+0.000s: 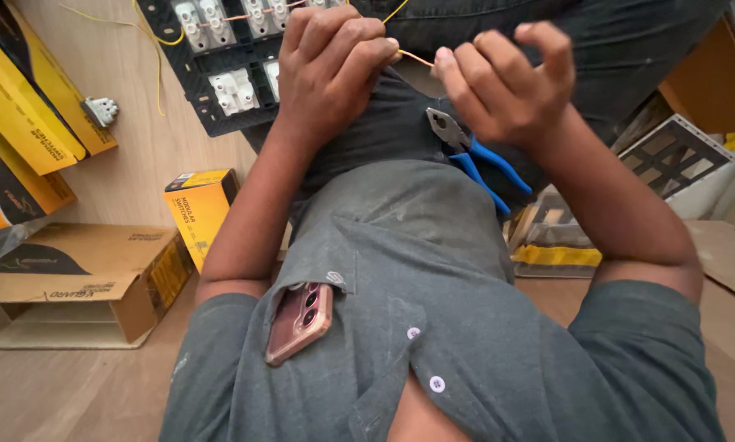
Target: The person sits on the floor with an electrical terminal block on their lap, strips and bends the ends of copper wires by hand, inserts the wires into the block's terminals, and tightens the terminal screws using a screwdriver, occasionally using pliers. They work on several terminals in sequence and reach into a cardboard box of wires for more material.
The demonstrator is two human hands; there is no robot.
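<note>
one head camera looks steeply down, close over the lap.

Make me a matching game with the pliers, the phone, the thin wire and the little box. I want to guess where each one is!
Things:
1. pliers
2. phone
3. thin wire
4. small yellow box

Places:
A. in the shirt pocket
B. on the wooden floor
C. pinched between the left hand and right hand
D. lying on the lap

Pairs: 1-D, 2-A, 3-C, 4-B
</note>
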